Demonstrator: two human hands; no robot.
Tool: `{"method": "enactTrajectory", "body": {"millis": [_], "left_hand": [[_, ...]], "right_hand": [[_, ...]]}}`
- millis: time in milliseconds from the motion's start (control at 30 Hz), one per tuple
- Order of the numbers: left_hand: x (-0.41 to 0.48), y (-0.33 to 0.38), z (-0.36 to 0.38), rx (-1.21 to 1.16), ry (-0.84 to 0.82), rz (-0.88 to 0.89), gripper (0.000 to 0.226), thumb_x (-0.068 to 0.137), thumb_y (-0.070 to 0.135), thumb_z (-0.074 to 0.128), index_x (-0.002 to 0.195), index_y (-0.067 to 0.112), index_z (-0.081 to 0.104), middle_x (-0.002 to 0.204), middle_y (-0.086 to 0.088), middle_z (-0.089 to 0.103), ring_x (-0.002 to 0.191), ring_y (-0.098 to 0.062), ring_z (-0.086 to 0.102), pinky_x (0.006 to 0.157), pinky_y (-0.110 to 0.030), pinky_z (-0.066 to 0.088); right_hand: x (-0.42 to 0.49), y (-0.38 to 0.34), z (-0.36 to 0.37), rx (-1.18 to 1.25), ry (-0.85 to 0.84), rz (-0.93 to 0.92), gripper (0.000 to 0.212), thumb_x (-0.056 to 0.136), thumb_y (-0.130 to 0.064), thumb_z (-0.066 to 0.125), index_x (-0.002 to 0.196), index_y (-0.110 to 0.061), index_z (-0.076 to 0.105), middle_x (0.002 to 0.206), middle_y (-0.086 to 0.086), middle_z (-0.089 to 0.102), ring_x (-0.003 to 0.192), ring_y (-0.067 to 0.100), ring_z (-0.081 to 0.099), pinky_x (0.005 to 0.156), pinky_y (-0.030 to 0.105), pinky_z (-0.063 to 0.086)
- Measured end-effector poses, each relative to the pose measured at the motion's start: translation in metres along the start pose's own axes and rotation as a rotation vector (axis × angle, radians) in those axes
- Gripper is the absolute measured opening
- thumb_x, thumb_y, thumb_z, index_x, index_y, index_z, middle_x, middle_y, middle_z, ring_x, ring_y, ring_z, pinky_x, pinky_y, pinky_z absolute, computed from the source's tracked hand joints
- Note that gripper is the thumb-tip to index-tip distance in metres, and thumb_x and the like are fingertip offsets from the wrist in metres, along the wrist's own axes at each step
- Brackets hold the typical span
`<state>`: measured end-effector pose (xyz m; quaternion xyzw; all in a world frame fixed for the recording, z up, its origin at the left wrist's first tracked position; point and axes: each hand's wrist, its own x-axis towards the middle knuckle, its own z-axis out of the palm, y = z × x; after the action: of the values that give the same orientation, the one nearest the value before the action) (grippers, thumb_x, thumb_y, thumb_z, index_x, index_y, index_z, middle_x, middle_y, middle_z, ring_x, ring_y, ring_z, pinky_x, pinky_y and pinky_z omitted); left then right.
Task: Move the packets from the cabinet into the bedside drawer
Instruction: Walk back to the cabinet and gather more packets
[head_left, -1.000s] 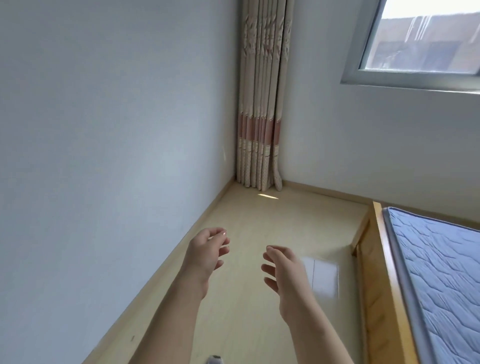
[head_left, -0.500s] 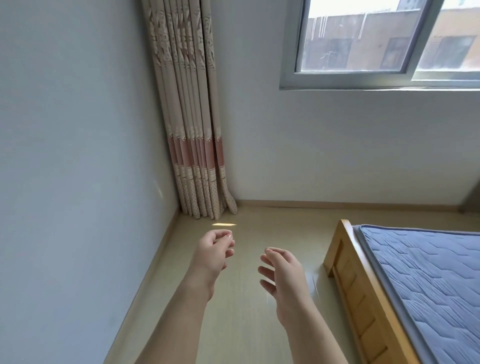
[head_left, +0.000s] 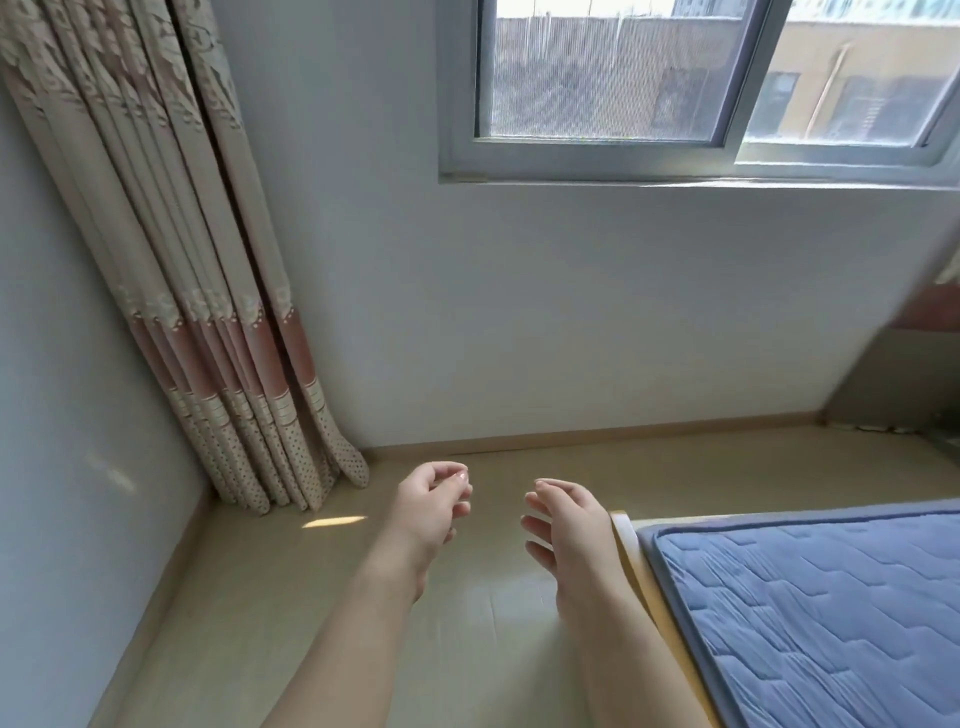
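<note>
The left hand (head_left: 428, 512) hovered over the floor (head_left: 291, 597), fingers loosely curled on nothing. The right hand (head_left: 569, 525) kept its fingers relaxed and apart, the bed (head_left: 831, 597) just right of them. Where the packets were, I couldn't tell.

Packets, cabinet, drawer: none identifiable from here. Left hand (head_left: 428, 512) raised over floor, fingers loosely curled, holding no packet. Right hand (head_left: 569, 525) just beside it, apart, fingers relaxed, also holding nothing. Blurred grey-beige furniture block (head_left: 893, 379) at far right against wall; cannot tell whether bedside unit.
</note>
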<state>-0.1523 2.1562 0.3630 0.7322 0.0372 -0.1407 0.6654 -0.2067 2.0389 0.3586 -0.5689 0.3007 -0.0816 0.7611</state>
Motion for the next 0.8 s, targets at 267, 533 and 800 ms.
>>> {"method": "enactTrajectory", "body": {"millis": [267,533,800], "left_hand": [[0.161,0.031,0.074,0.0,-0.058,-0.055,0.015,0.097,0.016,0.047,0.088,0.023,0.057,0.086,0.002,0.062,0.077,-0.011,0.056,0.065,-0.024,0.04],[0.351,0.073,0.145,0.04,-0.18,-0.041,0.014,0.097,0.019,0.047,0.09,0.025,0.058,0.094,0.001,0.062,0.081,-0.01,0.058,0.072,-0.025,0.044],[0.513,0.132,0.27,0.181,-0.427,-0.067,0.013,0.096,0.022,0.048,0.092,0.026,0.059,0.095,0.004,0.064,0.084,-0.01,0.06,0.075,-0.025,0.045]], "right_hand": [[0.164,-0.043,0.002,-0.014,0.071,0.063,0.011,0.093,-0.016,0.051,0.086,-0.02,0.058,0.09,-0.001,0.059,0.079,0.015,0.054,0.068,0.029,0.041],[0.349,-0.103,0.017,-0.015,0.15,0.056,0.01,0.094,-0.017,0.05,0.089,-0.02,0.058,0.09,-0.001,0.059,0.079,0.013,0.057,0.068,0.028,0.043],[0.515,-0.175,-0.016,0.125,0.376,0.078,0.012,0.094,-0.015,0.049,0.086,-0.018,0.058,0.086,0.0,0.058,0.079,0.018,0.056,0.069,0.03,0.043]]}}
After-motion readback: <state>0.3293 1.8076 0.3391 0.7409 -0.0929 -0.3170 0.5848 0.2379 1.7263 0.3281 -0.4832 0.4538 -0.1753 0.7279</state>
